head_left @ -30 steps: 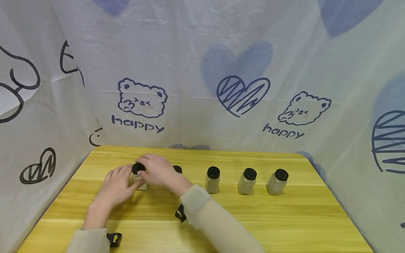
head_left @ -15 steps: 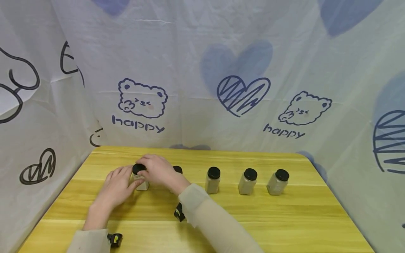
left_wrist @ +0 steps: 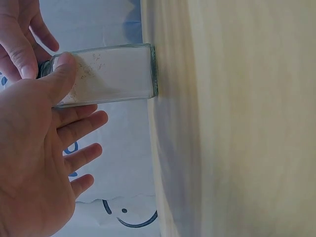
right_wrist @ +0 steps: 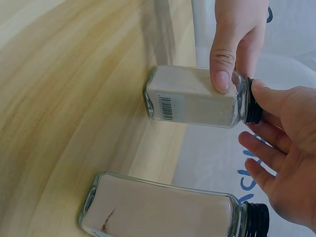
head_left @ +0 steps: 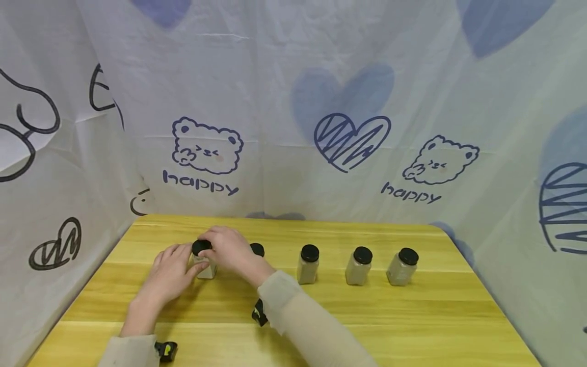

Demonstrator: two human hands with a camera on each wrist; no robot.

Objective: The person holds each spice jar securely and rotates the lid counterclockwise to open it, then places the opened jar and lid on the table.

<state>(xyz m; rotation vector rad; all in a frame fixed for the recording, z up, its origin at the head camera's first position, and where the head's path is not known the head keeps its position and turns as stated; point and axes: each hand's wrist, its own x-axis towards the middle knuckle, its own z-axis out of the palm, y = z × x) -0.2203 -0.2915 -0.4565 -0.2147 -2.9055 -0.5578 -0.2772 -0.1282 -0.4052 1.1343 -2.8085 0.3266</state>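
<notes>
Standing in one row are five jars, the leftmost jar (head_left: pixel 203 261) held in left hand (head_left: pixel 168 272) grip, right hand (head_left: pixel 229 248) grip on its cap (head_left: pixel 201 247).

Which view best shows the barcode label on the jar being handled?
The right wrist view: the barcode label faces that camera on the jar. The left wrist view shows the jar's plain side under the left hand. In the head view both hands cover most of the jar.

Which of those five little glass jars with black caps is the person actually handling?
The leftmost glass jar with a black cap: the left hand grips its body, the right hand its cap. The other four stand untouched.
</notes>
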